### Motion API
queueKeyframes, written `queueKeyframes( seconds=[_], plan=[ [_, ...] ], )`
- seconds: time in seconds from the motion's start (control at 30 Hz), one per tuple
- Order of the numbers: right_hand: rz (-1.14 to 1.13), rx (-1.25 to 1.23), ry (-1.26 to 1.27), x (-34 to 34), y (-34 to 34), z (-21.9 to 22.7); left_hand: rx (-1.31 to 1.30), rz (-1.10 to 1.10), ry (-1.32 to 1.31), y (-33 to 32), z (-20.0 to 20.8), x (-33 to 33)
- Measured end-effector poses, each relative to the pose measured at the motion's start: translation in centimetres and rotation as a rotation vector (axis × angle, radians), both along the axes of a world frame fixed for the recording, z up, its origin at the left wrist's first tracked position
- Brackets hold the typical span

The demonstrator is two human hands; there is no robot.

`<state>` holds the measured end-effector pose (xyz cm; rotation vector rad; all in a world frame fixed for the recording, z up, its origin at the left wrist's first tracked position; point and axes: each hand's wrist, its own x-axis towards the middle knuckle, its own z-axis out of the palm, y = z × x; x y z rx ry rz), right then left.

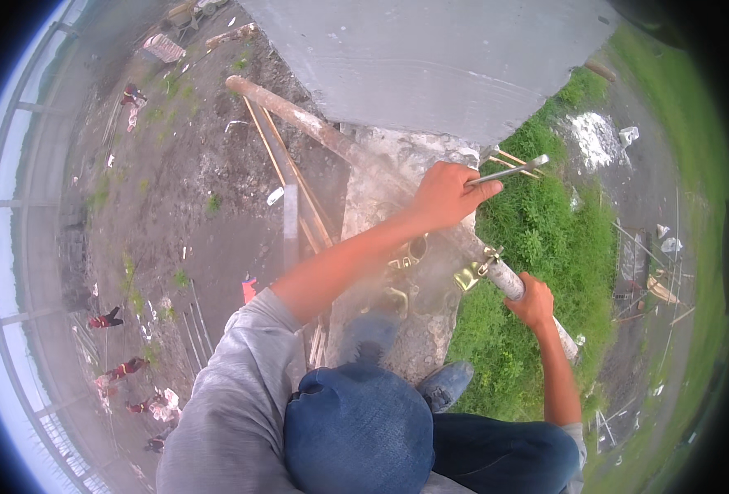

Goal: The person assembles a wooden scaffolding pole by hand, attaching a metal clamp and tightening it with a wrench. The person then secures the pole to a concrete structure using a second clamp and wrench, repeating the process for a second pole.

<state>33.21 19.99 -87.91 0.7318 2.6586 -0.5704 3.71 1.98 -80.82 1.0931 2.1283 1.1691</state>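
My left hand (451, 196) is closed around a metal wrench (508, 171), whose thicker end points to the right. The hand is just above a long, worn scaffold pipe (307, 123) that runs slantwise from far left to near right. My right hand (533, 301) grips this pipe near its right end. Between the hands, a gold-coloured coupler (488, 262) sits on the pipe, with its flap (466, 277) hanging at the side. Two more gold-coloured couplers (396, 300) lie on the concrete ledge (430, 329) under the pipe; haze blurs them.
A large grey concrete block (438, 66) stands ahead. My shoe (445, 385) rests at the ledge's edge, high above grass (529, 230) on the right and bare ground on the left. Timber strips (286, 165) stand at left. Several people (126, 368) are far below.
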Motion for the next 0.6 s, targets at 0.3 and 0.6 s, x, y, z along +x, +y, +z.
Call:
queueKeyframes(
  seconds=[0.3,0.6],
  plan=[
    [0.1,0.061,-0.046,-3.1,1.6,0.9,0.493,1.238,-0.492,-15.7,-11.1,-5.4],
    [0.077,0.107,-0.047,-1.9,1.2,-0.7,0.706,1.25,-0.903,-17.8,-14.8,-15.0]
  ],
)
